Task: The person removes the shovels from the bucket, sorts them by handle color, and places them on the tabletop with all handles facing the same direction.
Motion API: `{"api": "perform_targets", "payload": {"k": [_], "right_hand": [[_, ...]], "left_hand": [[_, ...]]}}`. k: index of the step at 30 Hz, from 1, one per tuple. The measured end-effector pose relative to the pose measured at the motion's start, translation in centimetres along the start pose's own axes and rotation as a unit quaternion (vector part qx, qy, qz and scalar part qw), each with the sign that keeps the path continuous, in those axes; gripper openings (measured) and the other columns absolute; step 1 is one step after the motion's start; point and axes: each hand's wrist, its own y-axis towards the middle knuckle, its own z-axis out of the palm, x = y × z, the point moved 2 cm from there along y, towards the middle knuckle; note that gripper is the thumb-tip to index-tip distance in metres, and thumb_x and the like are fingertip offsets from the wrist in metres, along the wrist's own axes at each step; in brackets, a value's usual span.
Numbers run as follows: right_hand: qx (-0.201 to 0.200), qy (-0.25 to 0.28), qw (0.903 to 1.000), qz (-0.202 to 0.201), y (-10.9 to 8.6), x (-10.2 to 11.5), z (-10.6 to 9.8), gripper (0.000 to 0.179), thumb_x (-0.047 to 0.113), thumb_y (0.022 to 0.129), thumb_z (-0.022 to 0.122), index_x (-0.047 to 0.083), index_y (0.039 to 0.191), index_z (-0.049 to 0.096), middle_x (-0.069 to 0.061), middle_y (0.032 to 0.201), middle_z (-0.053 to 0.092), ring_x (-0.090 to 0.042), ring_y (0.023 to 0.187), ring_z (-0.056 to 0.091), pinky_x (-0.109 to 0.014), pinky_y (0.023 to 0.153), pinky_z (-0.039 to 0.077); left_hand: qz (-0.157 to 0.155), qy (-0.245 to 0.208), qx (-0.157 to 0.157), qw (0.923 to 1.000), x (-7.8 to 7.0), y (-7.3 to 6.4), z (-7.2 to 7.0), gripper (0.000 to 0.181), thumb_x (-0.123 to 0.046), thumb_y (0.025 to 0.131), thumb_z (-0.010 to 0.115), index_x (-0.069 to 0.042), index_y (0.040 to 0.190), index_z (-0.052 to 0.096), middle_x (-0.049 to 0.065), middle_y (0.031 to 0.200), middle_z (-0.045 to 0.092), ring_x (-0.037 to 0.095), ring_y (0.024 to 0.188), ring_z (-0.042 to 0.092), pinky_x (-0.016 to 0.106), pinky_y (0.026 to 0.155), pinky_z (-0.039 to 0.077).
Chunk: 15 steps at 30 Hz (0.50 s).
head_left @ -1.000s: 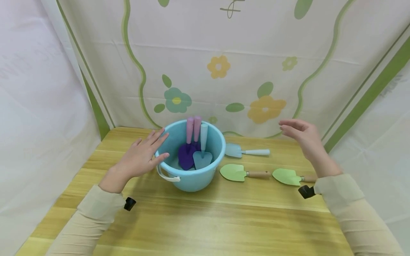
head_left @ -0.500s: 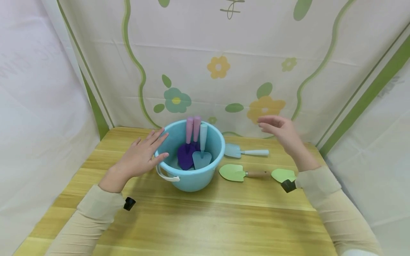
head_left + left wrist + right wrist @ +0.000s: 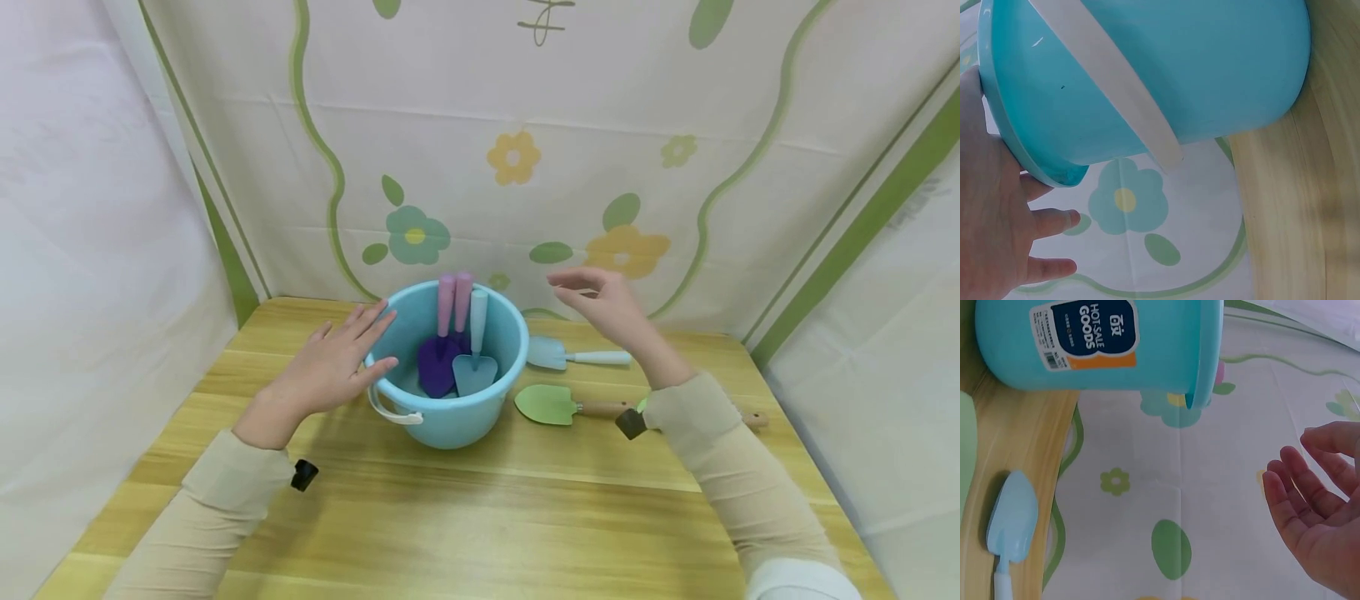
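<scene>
A light blue bucket (image 3: pixel 450 425) stands upright on the wooden table, its white handle (image 3: pixel 1116 81) hanging down on the left. My left hand (image 3: pixel 318 367) rests on its left rim with fingers spread. Inside lean two purple trowels (image 3: pixel 437 367) with pink handles and one blue trowel (image 3: pixel 476 375), handles up. My right hand (image 3: pixel 603 308) hovers right of the bucket, fingers loosely curved, holding nothing. Below it lies a light blue trowel (image 3: pixel 547 353), also in the right wrist view. Nearer me is a green trowel (image 3: pixel 546 405) with a wooden handle.
A second green trowel lies farther right, mostly hidden by my right sleeve (image 3: pixel 693 417); its wooden handle end (image 3: pixel 755 419) shows. A white flowered curtain (image 3: pixel 450 125) hangs behind the table (image 3: pixel 465 533), with more white cloth on both sides.
My right hand has moved left, from over the right-hand green trowel to near the bucket. My left hand has stayed on the rim.
</scene>
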Motion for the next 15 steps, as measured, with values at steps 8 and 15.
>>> {"api": "perform_targets", "payload": {"k": [8,15], "right_hand": [[0.011,0.013,0.9998,-0.011,1.8,-0.2,2.2,0.033,0.030,0.091,0.061,0.009,0.117,0.066,-0.003,0.118,0.062,-0.017,0.106,0.058,-0.035,0.087,0.047],[0.028,0.001,0.9994,-0.020,3.1,0.2,4.2,0.026,0.017,0.091,0.062,0.007,0.115,0.066,-0.006,0.115,0.064,-0.020,0.100,0.061,-0.031,0.083,0.050]], "left_hand": [[-0.004,-0.006,0.004,1.0000,0.1,0.0,0.1,0.072,-0.060,0.093,0.032,-0.020,0.151,0.013,0.003,0.155,0.008,0.026,0.140,0.006,0.065,0.101,0.014],[-0.004,-0.011,0.000,0.9999,0.0,0.0,0.1,0.072,-0.058,0.094,0.035,-0.018,0.150,0.016,0.004,0.155,0.009,0.027,0.140,0.007,0.065,0.101,0.014]]}}
